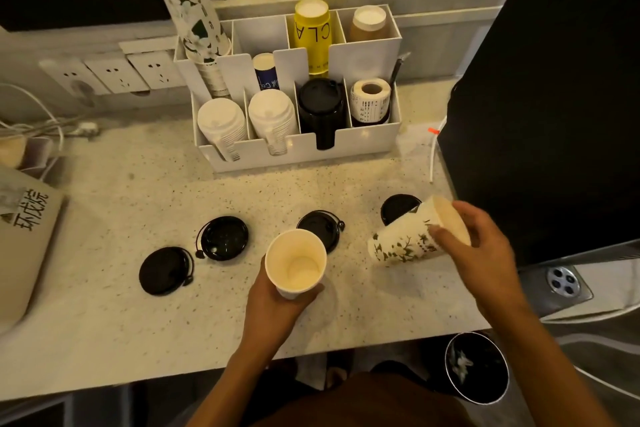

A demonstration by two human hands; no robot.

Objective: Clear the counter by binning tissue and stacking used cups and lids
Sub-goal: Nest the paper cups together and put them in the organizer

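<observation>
My left hand [280, 302] grips an upright empty paper cup [295, 263] above the counter's front middle. To its right, my right hand [478, 246] holds a floral-printed paper cup [405, 241] tilted on its side, mouth to the right, fingers curled over the rim. Several black lids lie loose on the speckled counter [121, 305]: one at the left [165, 270], one flipped over [224, 238], one behind the plain cup [320, 227], one behind the floral cup [398, 206]. A bin [476, 367] with crumpled tissue inside stands on the floor below the counter edge.
A white organizer [298, 146] at the back holds stacks of cups, white lids, black lids and a label roll. A large black appliance [554, 97] blocks the right side. A sink drain [562, 282] lies at right. Sockets and cables sit at back left, a beige box at the left edge.
</observation>
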